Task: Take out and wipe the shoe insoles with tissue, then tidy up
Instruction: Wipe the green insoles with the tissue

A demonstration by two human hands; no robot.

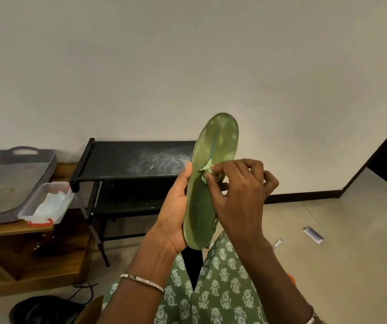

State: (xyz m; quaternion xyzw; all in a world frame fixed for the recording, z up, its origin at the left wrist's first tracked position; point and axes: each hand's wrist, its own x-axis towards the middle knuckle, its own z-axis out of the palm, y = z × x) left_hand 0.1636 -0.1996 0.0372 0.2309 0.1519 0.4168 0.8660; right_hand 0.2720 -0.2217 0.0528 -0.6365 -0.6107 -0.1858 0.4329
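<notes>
A green shoe insole stands almost upright in front of me, toe end up. My left hand grips its lower half from the left, thumb along the edge. A small crumpled piece of tissue, tinted green, lies against the insole's middle. My right hand pinches that tissue with thumb and fingertips and holds it against the insole's face. A dark shoe sits on the floor at the lower left, partly cut off.
A black shoe rack with white dust marks stands by the wall ahead. On a wooden table to the left are a grey basket tray and a clear box of tissues. Small packets lie on the tiled floor at right.
</notes>
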